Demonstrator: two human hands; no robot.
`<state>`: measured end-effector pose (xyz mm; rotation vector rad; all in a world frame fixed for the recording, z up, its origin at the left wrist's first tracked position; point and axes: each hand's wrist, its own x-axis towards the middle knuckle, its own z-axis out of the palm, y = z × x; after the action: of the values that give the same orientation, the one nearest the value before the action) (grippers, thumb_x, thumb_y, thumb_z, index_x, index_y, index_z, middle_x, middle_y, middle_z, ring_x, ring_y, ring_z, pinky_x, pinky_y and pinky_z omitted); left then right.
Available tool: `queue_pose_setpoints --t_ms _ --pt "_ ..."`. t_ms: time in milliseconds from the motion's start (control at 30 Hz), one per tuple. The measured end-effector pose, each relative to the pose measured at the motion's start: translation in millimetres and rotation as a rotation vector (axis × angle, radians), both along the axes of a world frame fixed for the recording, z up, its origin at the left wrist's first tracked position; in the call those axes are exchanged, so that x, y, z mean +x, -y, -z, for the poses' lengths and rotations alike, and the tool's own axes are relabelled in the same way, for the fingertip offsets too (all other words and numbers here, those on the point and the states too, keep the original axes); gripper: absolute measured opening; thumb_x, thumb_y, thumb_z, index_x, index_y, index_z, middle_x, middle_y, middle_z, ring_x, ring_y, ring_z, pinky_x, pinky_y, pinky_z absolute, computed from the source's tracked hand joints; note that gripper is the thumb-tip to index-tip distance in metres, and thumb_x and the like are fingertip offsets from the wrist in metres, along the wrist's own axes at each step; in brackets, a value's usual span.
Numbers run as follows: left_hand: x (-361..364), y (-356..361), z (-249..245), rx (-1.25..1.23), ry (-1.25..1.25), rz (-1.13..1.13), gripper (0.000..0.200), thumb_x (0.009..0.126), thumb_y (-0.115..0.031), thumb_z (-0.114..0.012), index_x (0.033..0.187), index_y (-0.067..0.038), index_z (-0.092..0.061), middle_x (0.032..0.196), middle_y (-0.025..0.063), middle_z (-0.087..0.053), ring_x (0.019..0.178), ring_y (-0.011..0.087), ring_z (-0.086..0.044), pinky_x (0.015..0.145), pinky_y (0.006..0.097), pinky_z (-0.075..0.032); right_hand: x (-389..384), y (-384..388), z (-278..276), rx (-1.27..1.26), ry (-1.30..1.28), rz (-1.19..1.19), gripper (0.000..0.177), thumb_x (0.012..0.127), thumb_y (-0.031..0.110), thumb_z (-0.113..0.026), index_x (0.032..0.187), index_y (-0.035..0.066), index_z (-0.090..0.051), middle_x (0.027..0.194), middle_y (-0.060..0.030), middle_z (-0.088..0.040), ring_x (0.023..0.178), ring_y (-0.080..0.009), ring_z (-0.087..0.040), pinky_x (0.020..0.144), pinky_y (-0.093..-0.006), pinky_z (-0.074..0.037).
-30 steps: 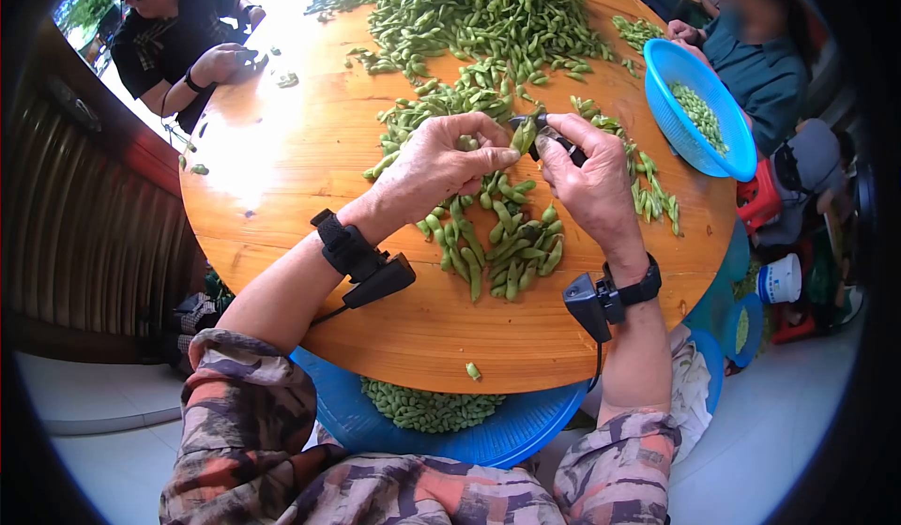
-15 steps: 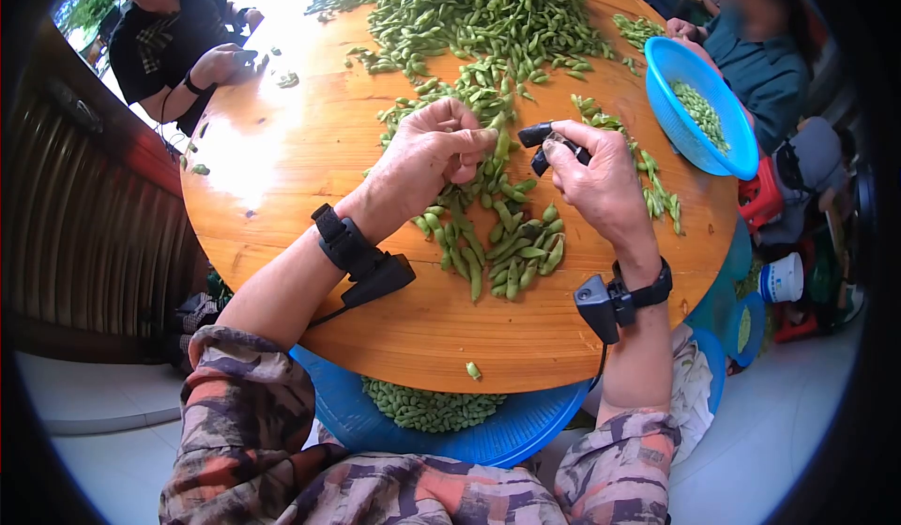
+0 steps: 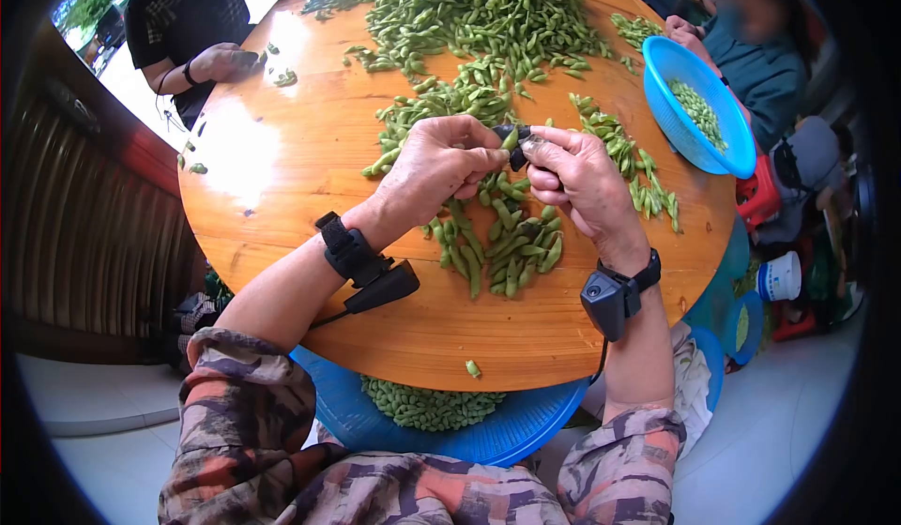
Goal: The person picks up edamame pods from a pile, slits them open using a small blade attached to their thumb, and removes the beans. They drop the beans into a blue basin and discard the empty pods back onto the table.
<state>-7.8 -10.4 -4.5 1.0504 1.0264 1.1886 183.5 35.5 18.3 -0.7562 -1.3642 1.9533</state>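
Observation:
Over the middle of the round wooden table (image 3: 375, 337), my left hand (image 3: 446, 159) pinches a green pod (image 3: 510, 140) between thumb and fingers. Facing it, my right hand (image 3: 577, 173) has black covers (image 3: 518, 157) on its fingertips, and its thumb and fingers close on the pod's right side. The pod is between both hands. Loose pods (image 3: 511, 248) lie on the wood just below them, and more pods reach up to a large heap (image 3: 479, 9).
A blue basin of shelled beans (image 3: 434, 403) is below the table's near edge. Another blue basin (image 3: 662, 103) stands at the right rim. One person (image 3: 183, 37) is at the upper left, another (image 3: 765, 75) at the upper right. A single bean (image 3: 473, 369) lies near the front edge.
My right hand has moved left and now meets my left hand at the pod. My left hand has shifted slightly right. The person at the upper left has moved an arm away.

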Motion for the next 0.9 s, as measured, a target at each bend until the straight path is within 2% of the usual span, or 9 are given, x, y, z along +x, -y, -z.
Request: queue_pose_setpoints --t_ms 300,500,567,600,667,800,833,900 --pt "1.3 2.2 -4.5 -0.004 -0.071 -0.085 0.005 0.085 -0.001 -0.070 0.084 0.000 -0.065 0.064 -0.0044 -0.053 0.051 0.0010 -0.041 0.043 0.0190 -0.028 0.2 -3.3 4.8 -0.117 -0.110 -0.031 0.021 0.096 0.005 -0.054 0.112 -0.008 -0.058 0.075 0.0035 -0.047 0.059 -0.0012 -0.039 0.045 -0.0155 -0.029" --pt "-0.1 4.0 -7.7 -0.057 -0.042 -0.063 0.004 0.086 -0.001 -0.068 0.085 0.000 -0.064 0.066 -0.0025 -0.054 0.051 0.0020 -0.040 0.043 0.0191 -0.028 -2.2 -0.7 3.8 -0.040 -0.089 -0.019 0.023 0.096 0.005 -0.054 0.114 -0.008 -0.058 0.073 0.0044 -0.046 0.058 -0.0013 -0.037 0.045 -0.0160 -0.029" --pt "-3.6 1.7 -4.3 -0.160 0.306 0.057 0.003 0.088 -0.004 -0.065 0.089 -0.002 -0.064 0.075 0.0035 -0.060 0.055 0.0039 -0.043 0.047 0.0190 -0.033 -0.7 -1.7 3.4 -0.059 -0.130 -0.023 0.022 0.096 0.004 -0.053 0.114 -0.008 -0.058 0.073 0.0044 -0.046 0.058 -0.0011 -0.037 0.045 -0.0159 -0.029" --pt "-2.5 0.2 -0.1 -0.160 0.305 0.059 0.003 0.088 -0.004 -0.065 0.089 -0.002 -0.064 0.075 0.0035 -0.060 0.055 0.0039 -0.043 0.047 0.0190 -0.033 0.3 -2.3 3.2 -0.079 -0.171 -0.027 0.022 0.096 0.004 -0.053 0.114 -0.007 -0.058 0.073 0.0043 -0.047 0.057 -0.0010 -0.037 0.045 -0.0159 -0.029" --pt "1.5 -2.2 8.3 -0.163 0.598 0.168 0.003 0.090 -0.003 -0.064 0.091 -0.002 -0.062 0.080 0.0063 -0.061 0.056 0.0047 -0.042 0.047 0.0188 -0.032 2.5 -3.0 2.6 -0.069 -0.191 -0.033 0.021 0.096 0.004 -0.052 0.113 -0.007 -0.058 0.074 0.0042 -0.048 0.057 -0.0009 -0.038 0.045 -0.0158 -0.029" --pt "8.9 1.3 2.9 -0.154 0.573 0.113 0.007 0.090 -0.008 -0.066 0.087 -0.004 -0.061 0.077 0.0033 -0.058 0.056 0.0045 -0.042 0.047 0.0187 -0.032 -0.9 0.2 0.8 0.042 -0.142 -0.011 0.019 0.096 0.004 -0.051 0.111 -0.005 -0.059 0.074 0.0043 -0.048 0.058 -0.0006 -0.039 0.046 -0.0159 -0.031" --pt "10.3 2.2 1.3 -0.143 0.496 0.093 0.010 0.091 -0.010 -0.067 0.085 -0.004 -0.060 0.073 0.0011 -0.056 0.054 0.0038 -0.041 0.047 0.0188 -0.031 -2.4 1.2 1.2 0.041 -0.143 -0.009 0.019 0.096 0.004 -0.051 0.111 -0.005 -0.059 0.074 0.0043 -0.048 0.058 -0.0006 -0.039 0.046 -0.0159 -0.031" --pt "12.1 3.4 -1.2 -0.133 0.419 0.077 0.013 0.091 -0.012 -0.067 0.083 -0.005 -0.060 0.069 -0.0011 -0.054 0.053 0.0031 -0.040 0.046 0.0188 -0.031 -4.8 2.8 2.3 0.094 -0.008 0.059 0.016 0.096 0.004 -0.051 0.106 -0.004 -0.060 0.072 0.0046 -0.049 0.058 -0.0004 -0.041 0.047 -0.0160 -0.032"
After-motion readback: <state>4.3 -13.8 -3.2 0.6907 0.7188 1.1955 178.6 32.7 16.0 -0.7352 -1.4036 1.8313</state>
